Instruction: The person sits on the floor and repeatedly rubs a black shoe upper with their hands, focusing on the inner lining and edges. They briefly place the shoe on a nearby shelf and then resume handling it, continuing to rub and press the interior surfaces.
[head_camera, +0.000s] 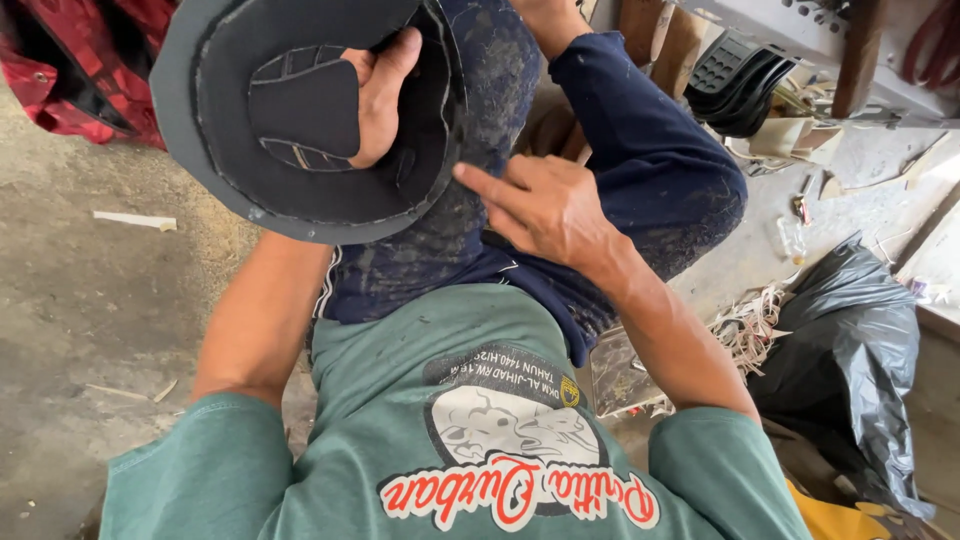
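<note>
One shoe upper (300, 120), fingers (375, 90) half-hidden inside

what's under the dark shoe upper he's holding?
Under the dark shoe upper: the person's knee in dusty blue trousers, and concrete floor. The left hand grips it, thumb on top; its fingers are covered. The right hand points at its edge.

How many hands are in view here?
2. The left hand grips the dark shoe-sole piece at upper left; the right hand points a finger toward its edge, at centre. No other hands show.
</note>
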